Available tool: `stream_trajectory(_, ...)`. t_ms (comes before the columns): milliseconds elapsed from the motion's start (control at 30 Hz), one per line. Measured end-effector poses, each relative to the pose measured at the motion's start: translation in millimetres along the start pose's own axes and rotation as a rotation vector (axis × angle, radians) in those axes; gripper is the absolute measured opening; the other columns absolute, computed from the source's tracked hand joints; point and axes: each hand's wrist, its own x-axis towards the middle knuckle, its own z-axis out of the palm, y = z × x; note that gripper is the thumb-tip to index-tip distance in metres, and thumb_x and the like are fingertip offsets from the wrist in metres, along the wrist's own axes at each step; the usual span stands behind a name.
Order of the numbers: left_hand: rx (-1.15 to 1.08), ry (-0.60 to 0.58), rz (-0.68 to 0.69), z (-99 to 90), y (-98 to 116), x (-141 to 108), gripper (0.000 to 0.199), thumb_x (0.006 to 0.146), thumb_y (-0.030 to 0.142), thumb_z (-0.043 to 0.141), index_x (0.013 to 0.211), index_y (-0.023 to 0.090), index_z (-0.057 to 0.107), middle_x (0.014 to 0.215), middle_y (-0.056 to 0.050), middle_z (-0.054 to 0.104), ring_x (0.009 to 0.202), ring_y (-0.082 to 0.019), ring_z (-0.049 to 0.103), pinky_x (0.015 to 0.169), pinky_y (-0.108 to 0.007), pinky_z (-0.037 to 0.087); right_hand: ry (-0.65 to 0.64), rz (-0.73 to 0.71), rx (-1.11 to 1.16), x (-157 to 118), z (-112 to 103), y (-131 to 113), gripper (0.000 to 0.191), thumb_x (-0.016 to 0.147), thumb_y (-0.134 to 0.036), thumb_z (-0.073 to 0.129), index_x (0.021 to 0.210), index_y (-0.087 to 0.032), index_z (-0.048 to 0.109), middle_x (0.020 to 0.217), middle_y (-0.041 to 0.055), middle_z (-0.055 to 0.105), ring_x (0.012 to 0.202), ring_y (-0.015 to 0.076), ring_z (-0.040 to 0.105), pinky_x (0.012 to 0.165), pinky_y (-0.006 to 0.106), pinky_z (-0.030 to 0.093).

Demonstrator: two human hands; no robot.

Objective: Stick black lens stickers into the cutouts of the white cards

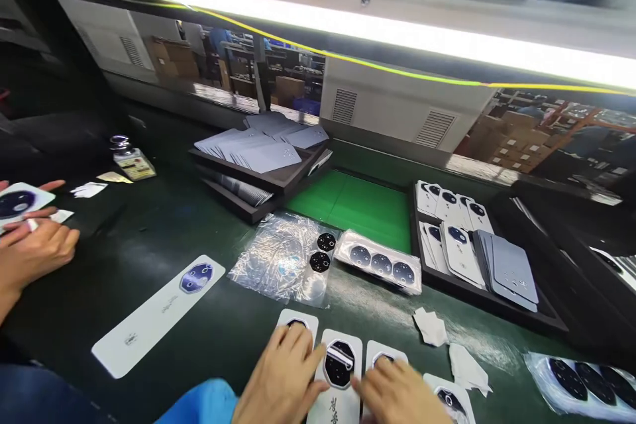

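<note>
In front of me lies a row of pale, narrow panels with rounded corners. The middle panel (332,405) bears a shiny black octagonal piece (339,364) and dark lettering below it. My left hand (283,374) rests over the left panel (304,319), its thumb and forefinger apart at the middle panel's left edge. Over the right panel (392,348) lies my right hand (400,392), slightly blurred, with its thumb spread toward the black piece. The fingers partly hide the discs on both side panels. Another panel (450,387) sits beyond my right hand.
Another person's hand (47,242) holds a panel at far left. A long white panel (159,318), plastic bag (278,258), wrapped discs (380,262) and paper scraps (430,326) lie about. Trays of panels (288,182) stand behind, another (546,318) right. A bottle (133,160) stands left.
</note>
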Motion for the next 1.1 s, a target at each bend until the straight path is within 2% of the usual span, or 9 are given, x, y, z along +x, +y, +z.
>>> stream_trajectory(67,-0.033,-0.196,-0.072,-14.9,-20,28,0.022,0.089,0.025,0.059,0.111,0.021,0.06,0.095,-0.003,0.065,0.09,-0.021,0.058,0.079,-0.034,0.044,-0.186,0.085,0.008,40,-10,29,0.008,0.083,-0.019,0.071,0.083,-0.021,0.064,0.064,-0.0034,0.064,0.061,0.0157,0.057,0.056,0.029,0.041)
stream_trajectory(133,-0.026,-0.414,-0.123,-25.2,-42,58,0.032,0.088,0.017,0.059,0.12,0.02,0.056,0.114,-0.007,0.064,0.108,-0.023,0.057,0.092,-0.039,0.045,-0.446,0.15,0.024,82,-5,53,0.012,0.082,-0.013,0.071,0.092,-0.02,0.068,0.079,-0.0004,0.069,0.076,0.0172,0.061,0.063,0.027,0.045)
stream_trajectory(167,-0.004,-0.492,-0.181,-27.0,-52,72,0.034,0.087,0.014,0.06,0.121,0.018,0.056,0.122,-0.009,0.062,0.12,-0.026,0.052,0.101,-0.046,0.041,-0.489,0.166,0.021,100,3,61,0.015,0.084,-0.013,0.069,0.097,-0.018,0.069,0.087,0.0015,0.069,0.086,0.0189,0.061,0.071,0.028,0.046)
stream_trajectory(233,0.013,-0.547,-0.234,-23.7,-68,94,0.037,0.086,0.013,0.062,0.122,0.014,0.056,0.132,-0.013,0.058,0.134,-0.032,0.041,0.109,-0.057,0.032,-0.545,0.198,0.005,130,23,73,0.014,0.085,-0.017,0.069,0.099,-0.013,0.07,0.097,0.0072,0.067,0.098,0.0234,0.059,0.079,0.031,0.047)
stream_trajectory(333,0.006,-0.588,-0.272,-9.2,-81,105,0.046,0.083,0.019,0.069,0.126,0.012,0.054,0.14,-0.013,0.052,0.141,-0.038,0.029,0.111,-0.069,0.023,-0.599,0.253,0.0,156,51,79,0.025,0.077,-0.024,0.079,0.096,-0.011,0.07,0.103,0.0115,0.065,0.103,0.0278,0.056,0.084,0.036,0.049)
stream_trajectory(467,-0.009,-0.635,-0.315,3.6,-86,101,0.052,0.082,0.026,0.071,0.128,0.012,0.052,0.147,-0.012,0.045,0.144,-0.041,0.018,0.108,-0.078,0.015,-0.685,0.328,0.011,163,75,80,0.035,0.075,-0.029,0.081,0.1,-0.012,0.065,0.111,0.0112,0.061,0.108,0.0278,0.054,0.089,0.042,0.048)
stream_trajectory(667,-0.041,-0.666,-0.337,1.9,-89,99,0.05,0.084,0.027,0.069,0.129,0.016,0.052,0.15,-0.012,0.041,0.145,-0.041,0.016,0.105,-0.081,0.012,-0.79,0.379,0.029,166,91,88,0.031,0.085,-0.035,0.07,0.106,-0.013,0.061,0.116,0.0093,0.059,0.108,0.0245,0.055,0.091,0.042,0.048)
stream_trajectory(867,-0.058,-0.661,-0.341,2.6,-91,99,0.052,0.084,0.029,0.07,0.13,0.016,0.051,0.149,-0.012,0.042,0.145,-0.042,0.016,0.104,-0.082,0.01,-0.801,0.4,0.077,166,87,83,0.037,0.087,-0.032,0.069,0.116,-0.013,0.056,0.115,0.0088,0.058,0.096,0.0211,0.06,0.083,0.039,0.052)
stream_trajectory(1100,-0.057,-0.661,-0.33,2.4,-90,98,0.051,0.084,0.028,0.069,0.13,0.017,0.05,0.149,-0.012,0.043,0.145,-0.04,0.018,0.105,-0.081,0.01,-0.763,0.376,0.114,155,80,78,0.043,0.079,-0.025,0.076,0.115,-0.012,0.056,0.125,0.0114,0.053,0.11,0.0254,0.054,0.092,0.041,0.049)
